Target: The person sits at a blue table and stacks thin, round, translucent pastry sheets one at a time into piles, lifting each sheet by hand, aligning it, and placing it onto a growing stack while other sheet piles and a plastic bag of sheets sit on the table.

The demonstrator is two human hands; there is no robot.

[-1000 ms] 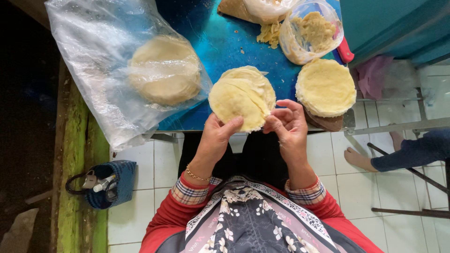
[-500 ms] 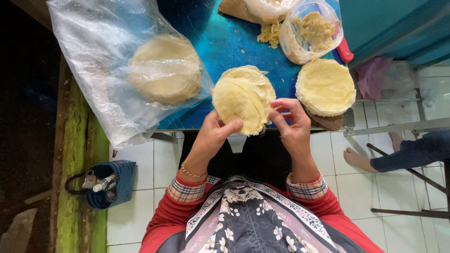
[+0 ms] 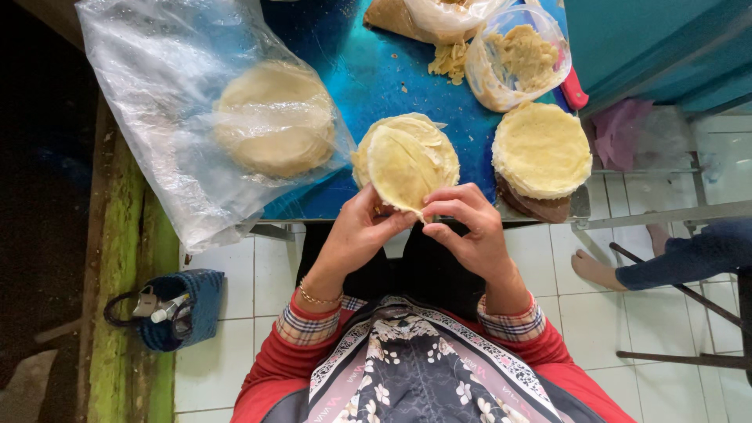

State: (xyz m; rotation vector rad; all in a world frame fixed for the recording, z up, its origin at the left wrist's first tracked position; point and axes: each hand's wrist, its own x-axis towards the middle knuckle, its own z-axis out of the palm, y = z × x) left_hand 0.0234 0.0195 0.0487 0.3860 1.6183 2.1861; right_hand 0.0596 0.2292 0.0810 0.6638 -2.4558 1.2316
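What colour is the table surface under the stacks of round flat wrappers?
Glossy blue table surface, seen best in the head view.

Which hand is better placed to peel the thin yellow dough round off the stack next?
Probably right. The right hand pinches the thin yellow dough round at its near edge; the left hand only supports beneath.

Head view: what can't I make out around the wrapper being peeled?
- Left hand fingertips: hidden behind the thin wrapper.
- Wrapper stack height: covered by the lifted wrapper.
- Bagged stack count: blurred by the plastic bag.
- Filling container: cut off at the top edge.
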